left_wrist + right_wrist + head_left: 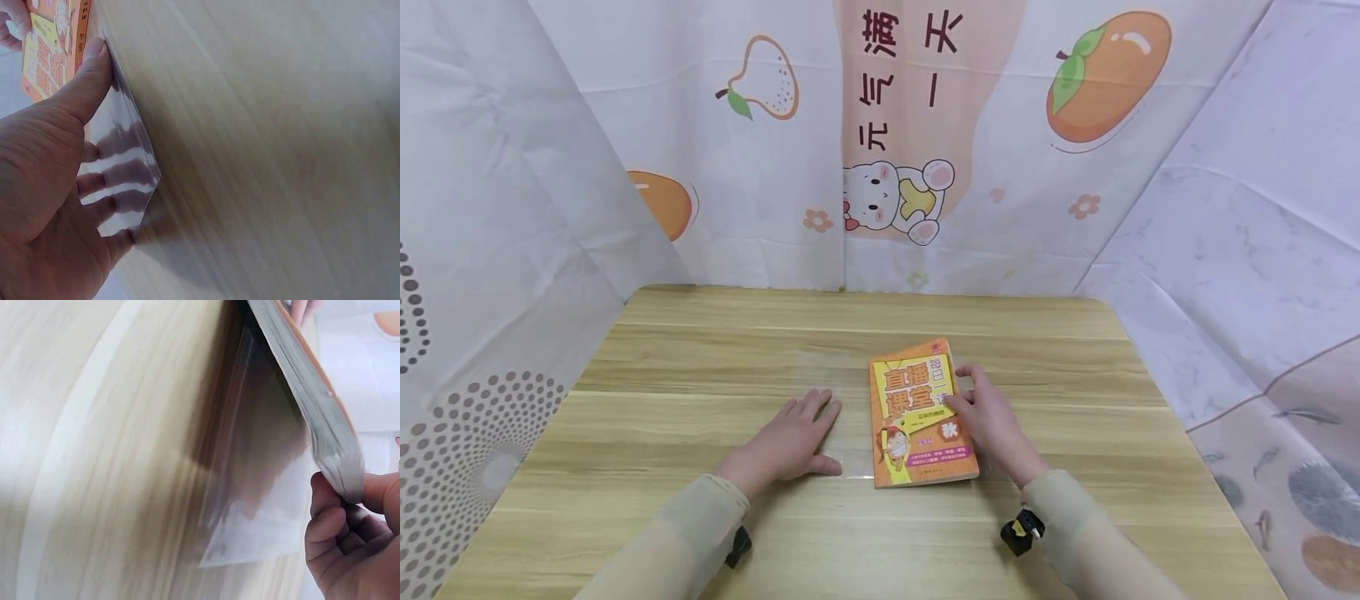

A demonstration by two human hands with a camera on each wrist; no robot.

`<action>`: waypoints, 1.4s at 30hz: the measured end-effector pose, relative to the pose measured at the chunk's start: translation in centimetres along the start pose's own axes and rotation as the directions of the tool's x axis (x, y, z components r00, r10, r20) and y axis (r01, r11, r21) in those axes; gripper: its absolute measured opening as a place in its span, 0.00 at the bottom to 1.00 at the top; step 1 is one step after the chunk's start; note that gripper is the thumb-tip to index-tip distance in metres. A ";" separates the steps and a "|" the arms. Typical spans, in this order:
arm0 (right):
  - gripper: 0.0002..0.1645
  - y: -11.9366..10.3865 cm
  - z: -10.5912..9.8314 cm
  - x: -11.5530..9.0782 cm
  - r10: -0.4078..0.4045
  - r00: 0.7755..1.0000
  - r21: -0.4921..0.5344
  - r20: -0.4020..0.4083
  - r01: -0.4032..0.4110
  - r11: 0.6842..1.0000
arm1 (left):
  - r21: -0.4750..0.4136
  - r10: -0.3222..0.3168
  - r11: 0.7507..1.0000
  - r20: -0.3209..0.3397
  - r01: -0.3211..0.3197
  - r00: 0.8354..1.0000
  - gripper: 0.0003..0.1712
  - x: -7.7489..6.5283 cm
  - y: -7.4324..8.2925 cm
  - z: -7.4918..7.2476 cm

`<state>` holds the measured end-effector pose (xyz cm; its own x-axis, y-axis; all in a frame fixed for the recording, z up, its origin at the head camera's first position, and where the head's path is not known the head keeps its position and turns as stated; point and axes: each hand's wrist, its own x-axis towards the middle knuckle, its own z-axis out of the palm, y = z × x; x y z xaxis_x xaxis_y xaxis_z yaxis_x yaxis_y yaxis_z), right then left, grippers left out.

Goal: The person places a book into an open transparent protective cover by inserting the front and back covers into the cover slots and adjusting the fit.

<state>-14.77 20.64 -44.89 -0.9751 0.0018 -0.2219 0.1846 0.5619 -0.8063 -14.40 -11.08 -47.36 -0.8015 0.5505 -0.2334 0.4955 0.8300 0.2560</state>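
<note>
An orange paperback book (917, 454) with a yellow title panel lies slightly turned at the middle of the table. My right hand (992, 421) pinches its right edge between thumb and fingers. In the right wrist view, the book's page edges (306, 394) are tilted up above a clear plastic sheet (269, 534). My left hand (793, 437) rests with fingers spread on the sheet's left part, just left of the book. Reflections of those fingers show on the glossy plastic (140, 147) in the left wrist view. The book hides the sheet's middle.
The wood-grain table (715, 333) is enclosed by a printed curtain (760, 183) behind and pale patterned cloths at both sides. A small black device (1021, 533) sits under the right wrist, and a similar black one (739, 547) under the left.
</note>
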 end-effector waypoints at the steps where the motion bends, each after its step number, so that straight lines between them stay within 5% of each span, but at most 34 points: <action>1: 0.30 0.2 -0.1 0.1 -0.001 1.000 -0.026 -0.006 0.001 1.000 | 0.008 -0.004 1.000 -0.002 0.004 1.000 0.58 0.0 0.1 0.1; 17: 0.31 2.9 -1.0 1.4 -0.046 0.998 -0.267 -0.043 0.033 0.963 | 0.143 -0.043 0.989 -0.025 0.046 0.999 0.59 -0.8 2.2 0.2; 31: 0.25 3.1 -0.7 2.5 -0.103 0.989 -0.362 -0.111 0.056 0.930 | 0.131 -0.038 0.990 -0.040 0.043 0.998 0.58 -1.3 3.1 0.3; 42: 0.22 2.6 -0.8 2.7 -0.098 0.990 -0.459 -0.097 0.043 0.887 | 0.042 0.015 0.999 -0.112 -0.010 0.994 0.50 -1.4 0.2 0.0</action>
<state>-17.06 22.73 -47.16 -0.9958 0.0272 -0.0876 0.0656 0.8786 -0.4731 -13.14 -11.70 -46.96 -0.8265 0.5493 -0.1229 0.5174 0.8274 0.2186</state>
